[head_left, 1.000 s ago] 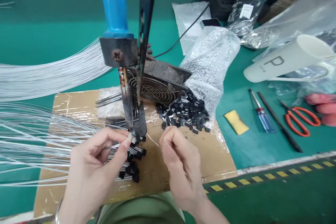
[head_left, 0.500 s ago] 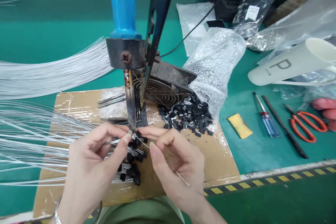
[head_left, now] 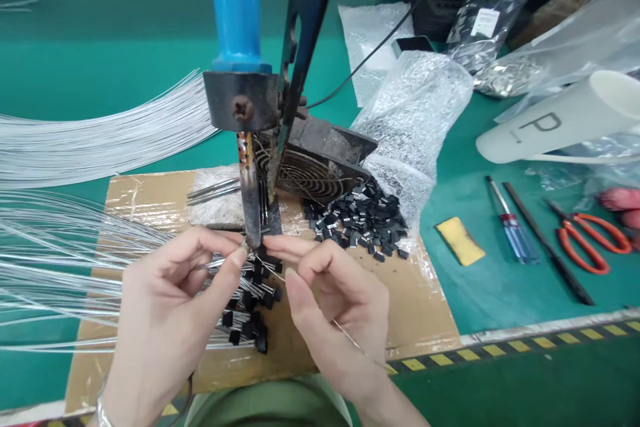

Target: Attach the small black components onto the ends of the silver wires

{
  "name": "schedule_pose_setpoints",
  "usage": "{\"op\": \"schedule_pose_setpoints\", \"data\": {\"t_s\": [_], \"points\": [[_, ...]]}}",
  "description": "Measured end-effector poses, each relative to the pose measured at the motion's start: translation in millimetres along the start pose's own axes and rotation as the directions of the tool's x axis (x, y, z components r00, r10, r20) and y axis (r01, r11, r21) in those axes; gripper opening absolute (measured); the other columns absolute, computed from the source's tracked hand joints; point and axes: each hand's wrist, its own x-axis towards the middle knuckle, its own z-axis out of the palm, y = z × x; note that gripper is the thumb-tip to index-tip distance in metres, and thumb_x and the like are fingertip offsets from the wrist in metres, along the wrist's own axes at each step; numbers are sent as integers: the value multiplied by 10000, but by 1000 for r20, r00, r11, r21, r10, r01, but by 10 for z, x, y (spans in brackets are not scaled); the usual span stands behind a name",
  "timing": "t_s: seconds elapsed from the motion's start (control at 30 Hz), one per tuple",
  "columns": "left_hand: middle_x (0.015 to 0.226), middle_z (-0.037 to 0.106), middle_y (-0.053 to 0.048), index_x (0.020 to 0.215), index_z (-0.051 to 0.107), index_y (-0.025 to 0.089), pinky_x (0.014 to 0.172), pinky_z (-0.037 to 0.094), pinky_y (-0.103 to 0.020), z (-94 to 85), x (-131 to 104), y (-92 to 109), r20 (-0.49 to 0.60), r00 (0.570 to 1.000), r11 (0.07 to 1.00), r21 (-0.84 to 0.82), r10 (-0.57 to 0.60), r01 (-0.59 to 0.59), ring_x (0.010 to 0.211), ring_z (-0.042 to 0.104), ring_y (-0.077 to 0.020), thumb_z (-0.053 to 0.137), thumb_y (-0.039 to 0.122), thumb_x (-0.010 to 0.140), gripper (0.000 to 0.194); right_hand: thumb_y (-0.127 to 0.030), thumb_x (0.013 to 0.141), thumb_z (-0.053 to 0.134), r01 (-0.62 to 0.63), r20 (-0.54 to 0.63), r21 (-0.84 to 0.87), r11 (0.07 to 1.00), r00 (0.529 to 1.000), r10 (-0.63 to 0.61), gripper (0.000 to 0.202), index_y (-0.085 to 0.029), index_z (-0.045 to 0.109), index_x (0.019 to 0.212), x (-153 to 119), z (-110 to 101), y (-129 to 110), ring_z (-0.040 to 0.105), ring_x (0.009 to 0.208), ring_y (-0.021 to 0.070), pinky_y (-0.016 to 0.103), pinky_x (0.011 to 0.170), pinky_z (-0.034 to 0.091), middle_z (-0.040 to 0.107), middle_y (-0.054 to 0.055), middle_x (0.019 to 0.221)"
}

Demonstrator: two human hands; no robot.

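Wire (head_left: pixel 271 271) now by iron tip (head_left: pixel 253 237), btwn hands (head_left: pixel 340 300)

On the wrist of the left hand (head_left: pixel 175 300), a shiny silvery bracelet (head_left: pixel 103 411) is showing. A muted green garment (head_left: pixel 267 407) with paler side edges is covering the lap, its cloth looking plain and smooth.

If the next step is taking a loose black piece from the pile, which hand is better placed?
Probably the right hand: the pile lies just beyond it, though it holds thin solder-like wire. The left hand is farther, across the iron's tip.
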Motion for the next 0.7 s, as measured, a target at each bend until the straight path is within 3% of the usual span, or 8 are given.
{"op": "schedule_pose_setpoints", "data": {"t_s": [0.3,0.5,0.7], "points": [[714,700,35,749,791,270,483,439,-151,14,-1,7,3,1000,1000,-3,3,-3,545,540,-80,816,264,810,67,-80,949,691,-12,39,3,1000,999,12,226,-249,623,816,3,-11,-8,812,1153,249,405,1051,635,841,81,1240],[764,737,29,750,789,272,520,475,-161,-11,-13,-8,-7,1000,1000,-7,-7,7,587,589,-93,815,262,815,71,-73,949,685,-16,45,-9,1000,999,17,229,-251,626,817,5,-26,-10,804,1170,259,422,1061,625,838,82,1248],[761,729,29,760,800,276,529,499,-166,-6,-7,-34,-12,1000,1000,-26,4,-4,566,580,-90,836,252,791,53,-58,937,697,-6,22,16,1000,1000,6,238,-253,633,816,0,-8,6,815,1134,218,364,1051,613,847,40,1221]]}}
